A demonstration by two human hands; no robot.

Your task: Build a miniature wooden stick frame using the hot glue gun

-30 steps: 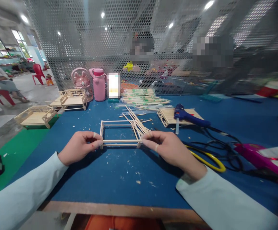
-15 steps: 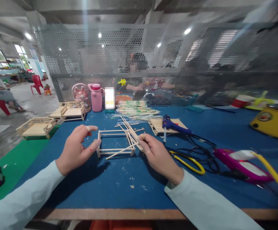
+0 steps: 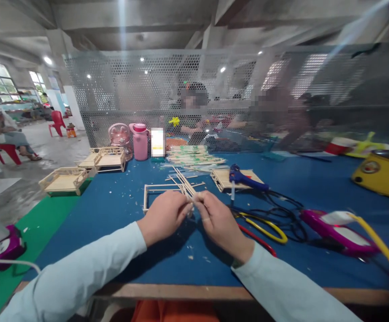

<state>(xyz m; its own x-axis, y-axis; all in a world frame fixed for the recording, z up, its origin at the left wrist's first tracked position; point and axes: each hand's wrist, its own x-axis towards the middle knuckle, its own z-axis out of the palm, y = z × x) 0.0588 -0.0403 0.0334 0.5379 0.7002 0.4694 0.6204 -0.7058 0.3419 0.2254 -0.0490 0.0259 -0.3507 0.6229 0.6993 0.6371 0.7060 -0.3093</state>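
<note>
The left hand (image 3: 165, 213) and right hand (image 3: 218, 218) meet above the blue desk (image 3: 194, 273), with the fingers of both drawn into narrow pinches; any part held between the 2 sets of fingertips cannot be identified. The rectangular stick frame (image 3: 165, 186) stands on the desk, partly hidden behind the left hand, with loose wooden sticks (image 3: 181, 177) crossing its right end. A blue glue gun (image 3: 246, 180) rests on a wooden platform (image 3: 220, 180) to the right.
</note>
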